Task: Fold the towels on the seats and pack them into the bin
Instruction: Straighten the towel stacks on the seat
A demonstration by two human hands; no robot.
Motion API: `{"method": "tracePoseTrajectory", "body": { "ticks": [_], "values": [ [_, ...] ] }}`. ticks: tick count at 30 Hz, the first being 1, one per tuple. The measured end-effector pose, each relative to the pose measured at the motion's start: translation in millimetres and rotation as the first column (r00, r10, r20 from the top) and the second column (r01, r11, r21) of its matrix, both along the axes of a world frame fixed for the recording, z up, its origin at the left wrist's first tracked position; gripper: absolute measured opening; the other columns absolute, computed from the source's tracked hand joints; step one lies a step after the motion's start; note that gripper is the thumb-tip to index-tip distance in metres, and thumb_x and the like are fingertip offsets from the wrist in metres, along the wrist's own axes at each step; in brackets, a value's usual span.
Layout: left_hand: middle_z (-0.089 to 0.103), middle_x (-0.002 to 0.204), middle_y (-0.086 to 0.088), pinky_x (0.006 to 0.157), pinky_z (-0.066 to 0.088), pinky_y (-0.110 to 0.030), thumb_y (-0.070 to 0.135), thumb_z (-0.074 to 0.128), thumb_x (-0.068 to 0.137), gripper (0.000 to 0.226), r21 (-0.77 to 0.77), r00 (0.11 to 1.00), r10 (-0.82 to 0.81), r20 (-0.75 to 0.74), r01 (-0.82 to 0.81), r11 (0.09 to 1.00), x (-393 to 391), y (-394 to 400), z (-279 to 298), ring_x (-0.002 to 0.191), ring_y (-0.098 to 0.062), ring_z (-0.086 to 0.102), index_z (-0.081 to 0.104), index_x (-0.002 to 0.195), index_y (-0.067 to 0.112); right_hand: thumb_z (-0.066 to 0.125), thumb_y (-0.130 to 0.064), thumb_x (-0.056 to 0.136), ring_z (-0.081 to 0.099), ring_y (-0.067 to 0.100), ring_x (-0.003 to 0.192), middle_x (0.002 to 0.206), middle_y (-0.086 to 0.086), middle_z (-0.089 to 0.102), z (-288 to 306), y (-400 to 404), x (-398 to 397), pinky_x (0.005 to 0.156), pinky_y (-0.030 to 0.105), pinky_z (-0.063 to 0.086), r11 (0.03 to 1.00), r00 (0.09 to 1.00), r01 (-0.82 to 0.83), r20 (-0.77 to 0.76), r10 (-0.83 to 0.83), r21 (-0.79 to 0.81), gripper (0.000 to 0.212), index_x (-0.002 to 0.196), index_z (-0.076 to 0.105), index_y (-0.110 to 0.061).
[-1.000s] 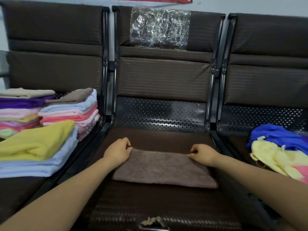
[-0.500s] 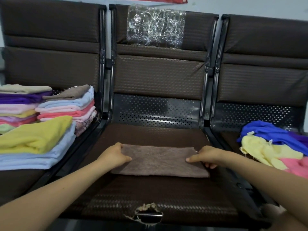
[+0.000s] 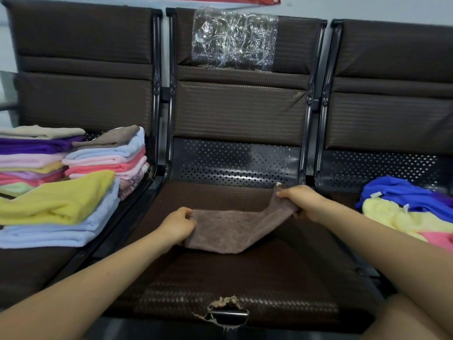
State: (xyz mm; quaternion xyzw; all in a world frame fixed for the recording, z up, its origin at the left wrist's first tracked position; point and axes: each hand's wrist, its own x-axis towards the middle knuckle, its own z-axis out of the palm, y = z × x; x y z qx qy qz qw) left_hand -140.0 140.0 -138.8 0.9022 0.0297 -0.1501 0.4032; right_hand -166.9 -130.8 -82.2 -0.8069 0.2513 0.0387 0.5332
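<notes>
A person's two hands hold a brown towel over the middle seat of a row of three dark brown waiting-room chairs. The left hand grips the towel's left end low, close to the cushion; the right hand pinches the opposite end and holds it higher, so that the cloth slopes up toward the right and its lower fold sags toward the seat between the hands. A small white tag pokes up from the corner just above the right hand.

Left of the left hand, on the neighbouring seat, stand folded towels in three piles: a yellow towel lying on light-blue ones nearest the person, a pink-and-blue pile topped by a brown cloth behind it, and a further pile with purple and beige layers at the far left. Right of the right hand, on the third seat, lies a loose heap of unfolded towels in blue, pale yellow and pink.

Beyond the hands, a sheet of clear plastic is stuck to the middle chair's backrest. Nearer the person than the hands, the seat's front edge shows a torn patch exposing dark metal.
</notes>
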Motion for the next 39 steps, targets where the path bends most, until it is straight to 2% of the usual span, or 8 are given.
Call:
{"method": "tracePoseTrajectory", "body": {
  "ticks": [3, 9, 13, 18, 22, 28, 33, 39],
  "values": [
    [0.056, 0.121, -0.007, 0.085, 0.051, -0.036, 0.027, 0.04, 0.101, 0.035, -0.118, 0.987, 0.144, -0.071, -0.152, 0.981, 10.5, 5.4, 2.3, 0.107, -0.023, 0.055, 0.05, 0.132, 0.014, 0.056, -0.018, 0.095, 0.05, 0.018, 0.06, 0.076, 0.01, 0.053, 9.8, 35.8, 6.3, 0.04, 0.022, 0.038, 0.998, 0.999, -0.046, 0.021, 0.045, 0.047, 0.014, 0.1, 0.055, -0.004],
    [0.054, 0.123, -0.016, 0.074, 0.046, -0.036, 0.032, 0.032, 0.104, 0.04, -0.43, 0.895, 0.261, -0.363, -0.409, 0.805, 4.9, 16.2, 11.5, 0.105, -0.028, 0.056, 0.046, 0.134, 0.009, 0.055, -0.007, 0.093, 0.062, 0.024, 0.086, 0.096, 0.014, 0.063, 3.5, 104.9, 20.0, 0.076, 0.037, 0.058, 0.972, 0.973, -0.212, 0.117, 0.201, 0.096, 0.025, 0.115, 0.064, 0.004],
    [0.058, 0.095, -0.015, 0.066, 0.048, -0.035, 0.032, 0.03, 0.105, 0.034, -0.506, 0.88, 0.236, -0.412, -0.436, 0.744, -2.9, 20.1, 15.1, 0.083, -0.026, 0.057, 0.049, 0.12, 0.008, 0.054, -0.019, 0.096, 0.065, 0.022, 0.089, 0.099, 0.014, 0.067, -14.0, 137.2, 13.4, 0.088, 0.037, 0.056, 0.9, 0.905, -0.424, 0.059, 0.42, 0.097, 0.02, 0.11, 0.064, -0.008],
    [0.06, 0.108, -0.009, 0.083, 0.043, -0.032, 0.032, 0.034, 0.103, 0.037, -0.22, 0.954, 0.256, -0.156, -0.286, 0.933, 2.4, 25.0, 12.1, 0.096, -0.022, 0.055, 0.057, 0.12, 0.008, 0.045, -0.025, 0.102, 0.067, 0.021, 0.086, 0.096, 0.014, 0.066, -19.6, 133.9, 6.5, 0.077, 0.025, 0.054, 0.807, 0.857, -0.507, 0.083, 0.508, 0.302, 0.032, 0.123, 0.055, -0.004],
    [0.062, 0.119, -0.005, 0.086, 0.039, -0.029, 0.031, 0.044, 0.098, 0.029, 0.122, 0.974, 0.057, 0.22, -0.085, 0.989, -0.4, 31.2, 9.5, 0.109, -0.021, 0.055, 0.064, 0.115, 0.016, 0.046, -0.016, 0.099, 0.058, 0.01, 0.065, 0.078, 0.002, 0.062, -12.8, 99.5, 4.1, 0.058, 0.021, 0.046, 0.882, 0.876, -0.46, 0.108, 0.47, -0.102, 0.021, 0.1, 0.065, -0.01],
    [0.06, 0.105, 0.0, 0.084, 0.053, -0.032, 0.041, 0.052, 0.093, 0.025, 0.24, 0.996, -0.014, 0.093, -0.009, 0.971, -5.6, 26.7, 5.8, 0.089, -0.017, 0.059, 0.058, 0.106, 0.021, 0.056, -0.027, 0.096, 0.057, 0.012, 0.071, 0.082, 0.001, 0.06, -24.8, 64.4, -2.4, 0.057, 0.023, 0.049, 0.881, 0.897, -0.416, 0.054, 0.438, -0.227, 0.014, 0.098, 0.062, -0.015],
    [0.058, 0.101, -0.006, 0.06, 0.055, -0.029, 0.035, 0.064, 0.088, 0.038, -0.159, 0.965, 0.148, -0.216, -0.184, 0.97, -5.3, 17.5, 8.5, 0.085, -0.019, 0.058, 0.056, 0.113, 0.009, 0.068, -0.053, 0.081, 0.057, 0.012, 0.068, 0.087, 0.003, 0.059, -45.4, 74.2, -13.0, 0.045, 0.021, 0.046, 0.899, 0.893, -0.418, -0.241, 0.381, -0.127, 0.058, 0.113, 0.055, -0.006],
    [0.066, 0.094, -0.005, 0.062, 0.049, -0.027, 0.025, 0.067, 0.087, 0.029, -0.408, 0.936, 0.058, -0.348, -0.207, 0.889, -8.5, 6.4, 16.8, 0.084, -0.017, 0.061, 0.061, 0.111, 0.011, 0.067, -0.021, 0.087, 0.059, 0.012, 0.071, 0.084, 0.004, 0.061, -42.3, 91.7, -10.0, 0.058, 0.025, 0.05, 0.89, 0.881, -0.432, -0.141, 0.451, 0.146, 0.027, 0.11, 0.06, -0.007]
  ]
}}
